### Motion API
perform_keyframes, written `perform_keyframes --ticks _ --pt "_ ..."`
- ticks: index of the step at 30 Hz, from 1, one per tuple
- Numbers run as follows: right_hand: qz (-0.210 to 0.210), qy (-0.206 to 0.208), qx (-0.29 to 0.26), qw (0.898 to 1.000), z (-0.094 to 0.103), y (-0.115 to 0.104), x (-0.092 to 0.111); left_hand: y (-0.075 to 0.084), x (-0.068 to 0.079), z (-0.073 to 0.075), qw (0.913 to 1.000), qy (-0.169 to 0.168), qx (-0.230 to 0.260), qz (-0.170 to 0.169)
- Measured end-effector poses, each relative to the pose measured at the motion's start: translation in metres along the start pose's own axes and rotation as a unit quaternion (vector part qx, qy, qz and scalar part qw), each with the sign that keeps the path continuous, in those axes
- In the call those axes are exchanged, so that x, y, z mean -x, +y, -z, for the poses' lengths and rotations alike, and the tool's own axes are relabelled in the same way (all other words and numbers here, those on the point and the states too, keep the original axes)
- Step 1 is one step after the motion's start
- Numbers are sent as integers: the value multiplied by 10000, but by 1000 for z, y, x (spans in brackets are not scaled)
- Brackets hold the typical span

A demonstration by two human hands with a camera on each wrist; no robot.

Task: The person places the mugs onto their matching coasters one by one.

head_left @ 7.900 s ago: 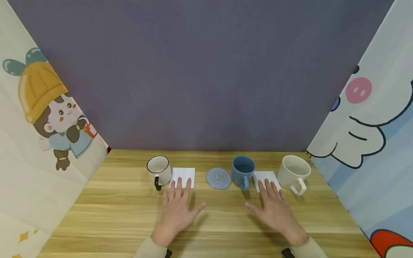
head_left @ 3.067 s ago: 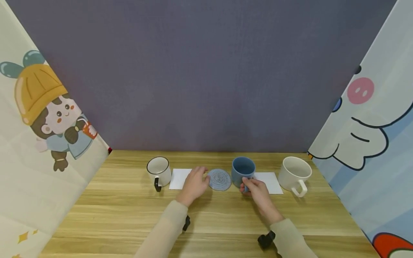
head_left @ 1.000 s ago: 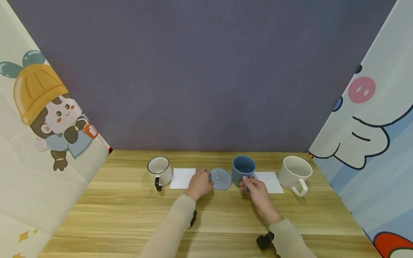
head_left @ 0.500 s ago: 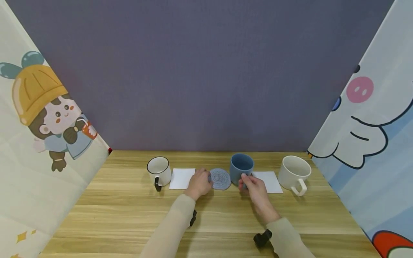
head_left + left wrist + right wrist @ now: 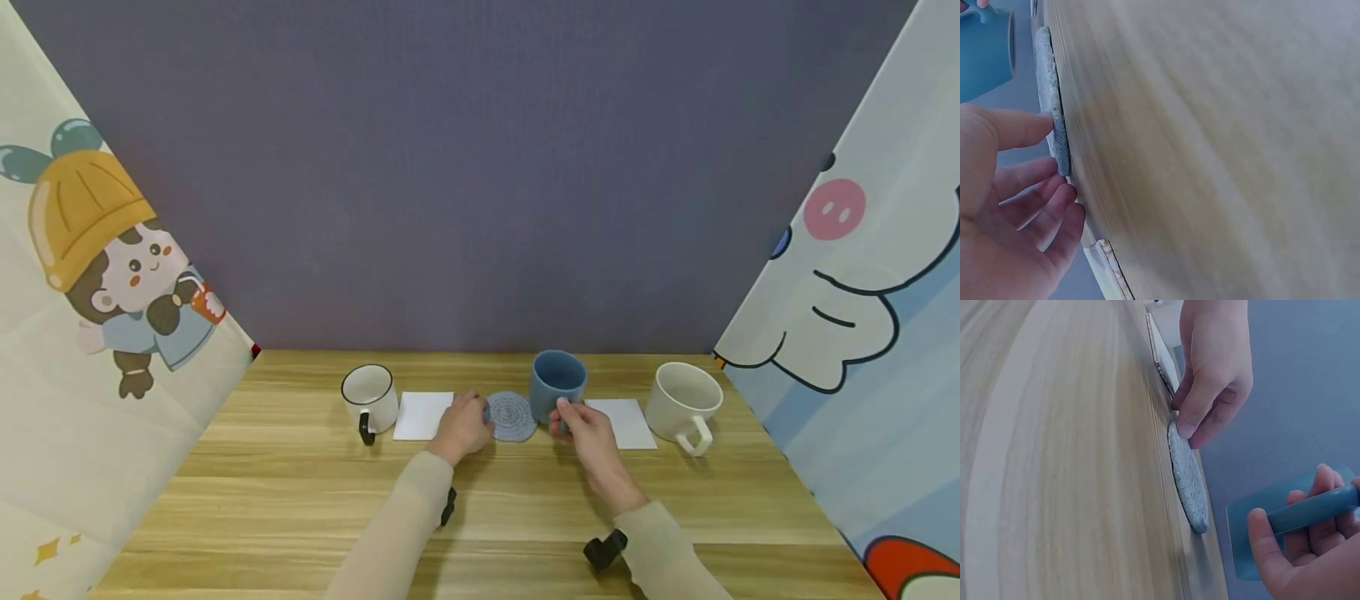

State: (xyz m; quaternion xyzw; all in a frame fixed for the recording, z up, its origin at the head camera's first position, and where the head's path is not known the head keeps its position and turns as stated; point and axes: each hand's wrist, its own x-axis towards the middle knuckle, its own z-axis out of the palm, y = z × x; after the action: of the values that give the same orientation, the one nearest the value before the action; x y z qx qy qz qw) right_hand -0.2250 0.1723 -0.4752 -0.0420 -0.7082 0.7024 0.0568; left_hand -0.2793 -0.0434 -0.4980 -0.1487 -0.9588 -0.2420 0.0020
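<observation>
My right hand (image 5: 596, 446) grips the blue mug (image 5: 553, 387) by its handle (image 5: 1313, 509). The mug is upright and raised a little off the table, just right of the round grey-blue woven coaster (image 5: 513, 417). At the coaster's left edge, my left hand (image 5: 461, 429) pinches the rim between thumb and fingers. The left wrist view has the thumb (image 5: 1025, 128) on top of the coaster's edge and the index fingertip against its rim. The coaster lies flat on the table.
Left of the coaster is a white square coaster (image 5: 422, 415), beside a white mug (image 5: 369, 392) with a black rim and handle. Another white square (image 5: 624, 423) lies to the right, next to a large cream mug (image 5: 678, 402). A grey panel (image 5: 480, 183) stands behind the wooden table (image 5: 300, 517).
Both hands have left their flat resting places. My left hand took hold of the coaster's edge; my right hand gripped the blue mug's handle, then lifted it and shifted it slightly left.
</observation>
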Motion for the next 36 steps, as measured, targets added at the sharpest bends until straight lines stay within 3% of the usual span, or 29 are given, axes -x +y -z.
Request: perform_keyframes --ticks 36 --pt "163 -206 -205 9994 -29 -11 -4 -2 -3 -1 9999 -103 -43 85"
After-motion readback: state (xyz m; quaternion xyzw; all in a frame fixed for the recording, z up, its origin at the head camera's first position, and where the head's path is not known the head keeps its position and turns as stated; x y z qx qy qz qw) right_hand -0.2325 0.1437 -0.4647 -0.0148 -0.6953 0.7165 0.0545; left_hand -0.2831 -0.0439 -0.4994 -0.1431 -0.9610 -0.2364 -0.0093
